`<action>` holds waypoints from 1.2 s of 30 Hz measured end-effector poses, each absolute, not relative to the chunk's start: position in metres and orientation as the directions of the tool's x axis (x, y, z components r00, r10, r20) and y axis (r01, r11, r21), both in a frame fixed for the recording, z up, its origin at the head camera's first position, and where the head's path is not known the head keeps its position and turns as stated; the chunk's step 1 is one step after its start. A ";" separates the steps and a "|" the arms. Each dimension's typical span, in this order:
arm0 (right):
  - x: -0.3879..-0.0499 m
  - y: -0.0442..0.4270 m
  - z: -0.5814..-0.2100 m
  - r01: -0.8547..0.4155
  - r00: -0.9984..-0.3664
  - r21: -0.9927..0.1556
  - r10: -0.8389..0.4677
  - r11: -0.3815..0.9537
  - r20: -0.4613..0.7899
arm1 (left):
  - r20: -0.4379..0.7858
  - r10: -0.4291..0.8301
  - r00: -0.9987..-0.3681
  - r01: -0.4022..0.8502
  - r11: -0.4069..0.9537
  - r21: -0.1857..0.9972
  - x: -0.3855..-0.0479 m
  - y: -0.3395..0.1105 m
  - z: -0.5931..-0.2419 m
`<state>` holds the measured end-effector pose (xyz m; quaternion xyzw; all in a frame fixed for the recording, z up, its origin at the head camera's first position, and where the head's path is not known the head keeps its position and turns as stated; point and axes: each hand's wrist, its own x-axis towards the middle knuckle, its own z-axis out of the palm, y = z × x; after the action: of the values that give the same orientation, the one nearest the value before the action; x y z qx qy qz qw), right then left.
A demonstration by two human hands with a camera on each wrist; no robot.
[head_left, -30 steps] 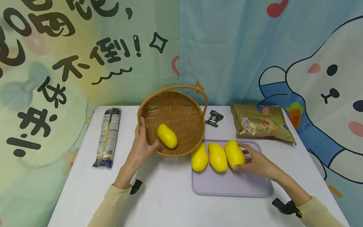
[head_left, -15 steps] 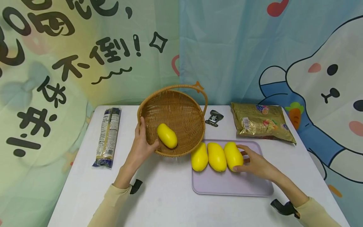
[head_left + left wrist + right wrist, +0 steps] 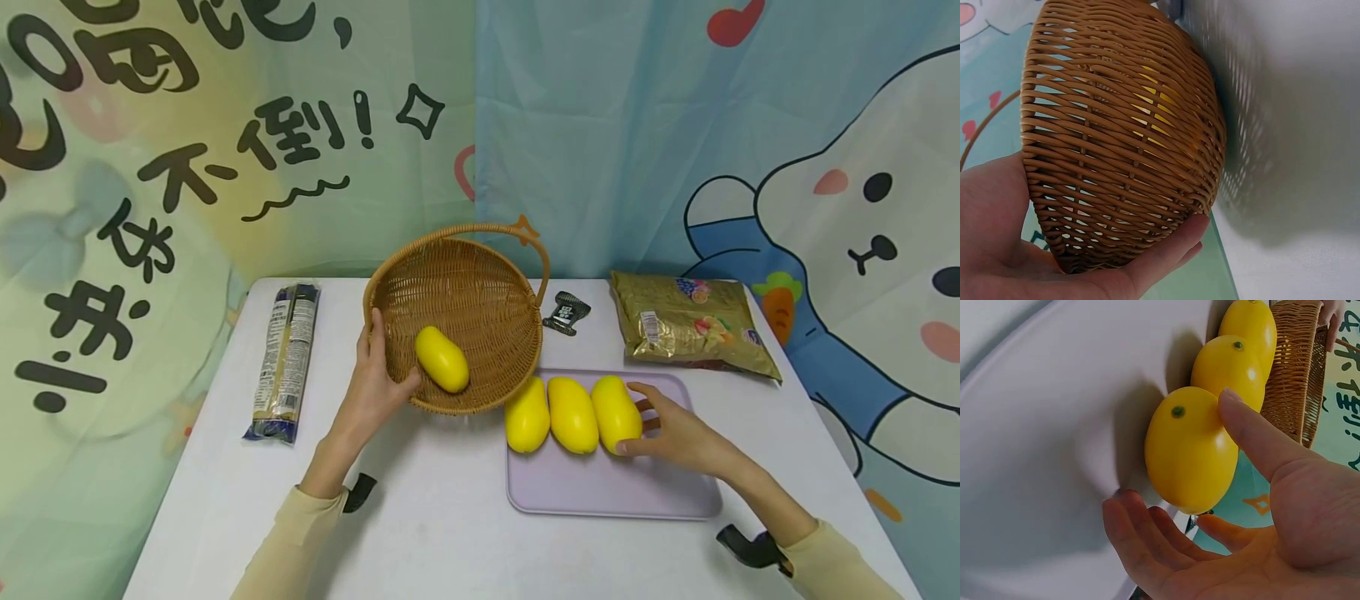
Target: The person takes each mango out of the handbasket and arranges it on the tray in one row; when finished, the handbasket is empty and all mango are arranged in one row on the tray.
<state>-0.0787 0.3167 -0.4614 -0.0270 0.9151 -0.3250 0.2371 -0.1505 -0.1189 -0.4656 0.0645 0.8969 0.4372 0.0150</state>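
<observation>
Cloth (image 3: 570, 167) hangs behind; white table (image 3: 442, 517) in front.

Basket (image 3: 465, 292): wicker, tilted with its mouth toward the person. Whether its base rests on the table, cannot tell.

Tray (image 3: 615, 492): lilac, flat, right of the basket's near side.

Gold bag (image 3: 693, 325): far right, behind the tray. Long packet (image 3: 283, 362): far left, well apart.

Left hand (image 3: 375, 381): grips the basket by its left side, thumb toward the near rim, fingers along the outside.

Right hand (image 3: 671, 429): over the tray, fingers loosely curved, thumb tip at the right mango (image 3: 615, 408). Right wrist view shows several fingertips standing off the skin; no firm grip seen.

Right mango lies on the tray, just left of the right hand, clearly the nearer one. Long axis runs near to far, far end leaning slightly left. Hand comes in from the side, thumb by the near end, fingers by the far; that crosswise reach, I judge, matters most.

Middle mango (image 3: 572, 417) and left mango (image 3: 527, 417) lie alongside, roughly parallel. Basket mango (image 3: 442, 360): slanted, low inside.

Black sweet (image 3: 567, 312): smallest, right of the basket.
</observation>
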 end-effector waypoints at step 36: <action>-0.175 0.166 -0.321 -0.398 -0.781 -0.517 -0.575 0.758 -0.242 | 0.031 0.138 -0.990 0.108 0.595 0.796 -0.150 -0.118 -0.465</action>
<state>-0.1752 0.1656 -0.3207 -0.2654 0.9166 -0.2250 0.1970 -0.1503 -0.1176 -0.4653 0.0691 0.8930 0.4445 0.0169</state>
